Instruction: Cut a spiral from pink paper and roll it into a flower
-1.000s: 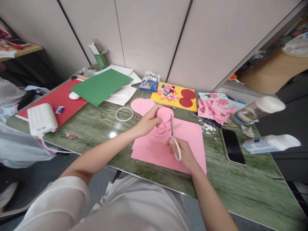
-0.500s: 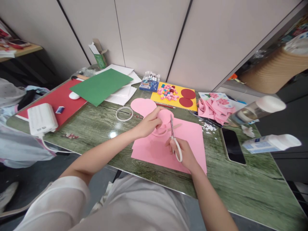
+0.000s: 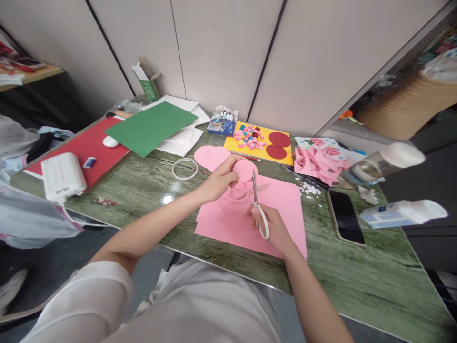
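Between the thumb and fingers of my left hand (image 3: 222, 181) is a round piece of pink paper (image 3: 245, 170), held above the table. My right hand (image 3: 269, 223) grips white-handled scissors (image 3: 263, 222), whose blades point away from me and meet the right edge of the round piece. A curved pink strip (image 3: 235, 194) hangs below it. Under both hands lie flat pink sheets (image 3: 282, 200). Beyond my left hand, pink rounded cutouts (image 3: 210, 156) rest on the table, partly covered by it.
A white ring (image 3: 184, 169) lies left of the cutouts. Behind are a yellow sheet (image 3: 262, 156) with pompoms and dark red circles, and a green sheet (image 3: 152, 126). Pink scraps (image 3: 319, 164), a phone (image 3: 345, 216) and a white bottle (image 3: 403, 212) sit right; a white power bank (image 3: 63, 176) left.
My left hand has shifted slightly upward, turning the round piece a little against the scissors. The right hand stays almost in place.
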